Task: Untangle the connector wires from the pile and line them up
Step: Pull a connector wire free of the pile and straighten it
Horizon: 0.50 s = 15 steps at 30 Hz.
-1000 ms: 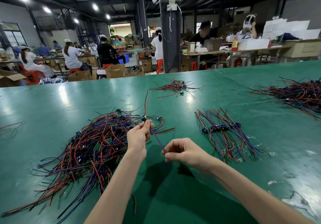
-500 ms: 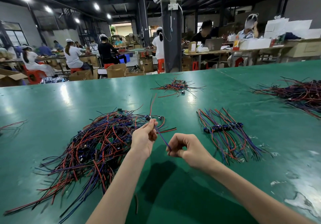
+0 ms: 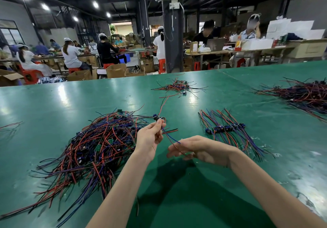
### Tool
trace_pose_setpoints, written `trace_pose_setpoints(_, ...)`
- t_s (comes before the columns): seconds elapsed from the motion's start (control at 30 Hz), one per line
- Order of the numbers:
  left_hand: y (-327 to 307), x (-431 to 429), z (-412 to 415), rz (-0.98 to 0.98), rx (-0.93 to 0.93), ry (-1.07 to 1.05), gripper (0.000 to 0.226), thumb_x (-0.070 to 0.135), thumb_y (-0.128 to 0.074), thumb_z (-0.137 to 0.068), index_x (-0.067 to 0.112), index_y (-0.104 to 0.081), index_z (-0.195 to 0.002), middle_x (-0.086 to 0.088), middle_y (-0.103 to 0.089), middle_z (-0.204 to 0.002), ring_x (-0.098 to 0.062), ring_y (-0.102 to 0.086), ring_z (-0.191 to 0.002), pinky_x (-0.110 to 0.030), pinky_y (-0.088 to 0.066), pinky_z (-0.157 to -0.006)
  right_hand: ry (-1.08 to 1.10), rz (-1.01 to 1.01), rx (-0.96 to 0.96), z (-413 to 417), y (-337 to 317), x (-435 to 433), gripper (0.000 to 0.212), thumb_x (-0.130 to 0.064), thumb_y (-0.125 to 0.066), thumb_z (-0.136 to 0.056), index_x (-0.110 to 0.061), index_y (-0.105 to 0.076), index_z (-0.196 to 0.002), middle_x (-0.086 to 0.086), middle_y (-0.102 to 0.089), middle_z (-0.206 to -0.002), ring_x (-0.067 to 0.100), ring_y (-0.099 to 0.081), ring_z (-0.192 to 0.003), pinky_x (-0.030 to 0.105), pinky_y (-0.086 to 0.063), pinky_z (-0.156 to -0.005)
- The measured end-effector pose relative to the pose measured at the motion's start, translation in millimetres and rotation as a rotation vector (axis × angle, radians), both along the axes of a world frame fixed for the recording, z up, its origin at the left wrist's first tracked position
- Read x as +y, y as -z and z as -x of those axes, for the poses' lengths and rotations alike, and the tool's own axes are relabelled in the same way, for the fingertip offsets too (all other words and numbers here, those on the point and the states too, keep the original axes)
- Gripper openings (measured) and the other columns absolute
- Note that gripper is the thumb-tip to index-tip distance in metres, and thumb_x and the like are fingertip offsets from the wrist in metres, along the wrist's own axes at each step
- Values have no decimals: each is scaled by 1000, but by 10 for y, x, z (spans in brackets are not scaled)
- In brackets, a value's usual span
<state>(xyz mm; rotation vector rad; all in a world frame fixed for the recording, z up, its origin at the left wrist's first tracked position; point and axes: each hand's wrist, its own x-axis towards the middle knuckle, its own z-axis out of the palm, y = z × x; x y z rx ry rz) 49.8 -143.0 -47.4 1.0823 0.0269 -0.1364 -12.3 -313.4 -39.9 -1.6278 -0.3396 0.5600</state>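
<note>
A connector wire (image 3: pixel 157 117) is pinched by the left hand (image 3: pixel 149 139), at its twelve o'clock. Its thin blue and red tails are draped toward four o'clock onto the slack-fingered right hand (image 3: pixel 200 148). The tangled pile (image 3: pixel 99 144) is seen at nine o'clock.

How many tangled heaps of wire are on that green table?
3: the big pile by the left hand, a small one at far centre, a large one far right, cut by the frame edge. The neat row is apart; others may lie outside view.
</note>
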Motion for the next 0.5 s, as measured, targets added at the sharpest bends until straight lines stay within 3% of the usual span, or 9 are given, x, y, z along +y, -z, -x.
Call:
trace_pose_setpoints(0.07,4,-20,29,-23,-8,42,12,9,-57,-92,8,-65,-83,6,-67,-61,0,-48,-43,-12,-43,-45,-11,-20,82,-29,-5,-48,61,-55,-40,-88,-8,-60,-122,5,-65,-123,13,-56,-108,28,-41,-90)
trace_pose_setpoints(0.13,8,-44,58,-29,-19,88,12,9,-56,-92,6,-65,-83,5,-66,-60,-1,-47,-42,-12,-42,-45,26,-23,109,-55,9,-29,65,-56,-34,-87,-8,-60,-123,4,-67,-121,11,-59,-103,23,-46,-84)
trace_pose_setpoints(0.23,28,-104,111,-79,-37,153,12,8,-56,-91,5,-65,-83,4,-62,-58,-5,-43,-41,-17,-44,-43,161,-39,-18,-82,90,51,35,-37,-53,-86,-10,-70,-100,2,-73,-92,6,-59,-73,14,-42,-59)
trace_pose_setpoints(0.33,54,-148,137,-119,-30,172,14,9,-57,-92,7,-66,-81,3,-61,-58,-6,-42,-39,-19,-47,-42,205,-43,-116,-80,142,81,16,-25,-65,-78,-11,-73,-81,-1,-67,-72,8,-42,-58,18,-30,-52)
trace_pose_setpoints(0.5,70,-127,106,-105,-42,107,11,8,-59,-90,7,-66,-81,5,-66,-61,-4,-43,-44,-14,-40,-45,228,-4,-122,-76,154,116,18,-5,-63,-86,8,-68,-97,0,-66,-66,8,-42,-53,15,-34,-49)
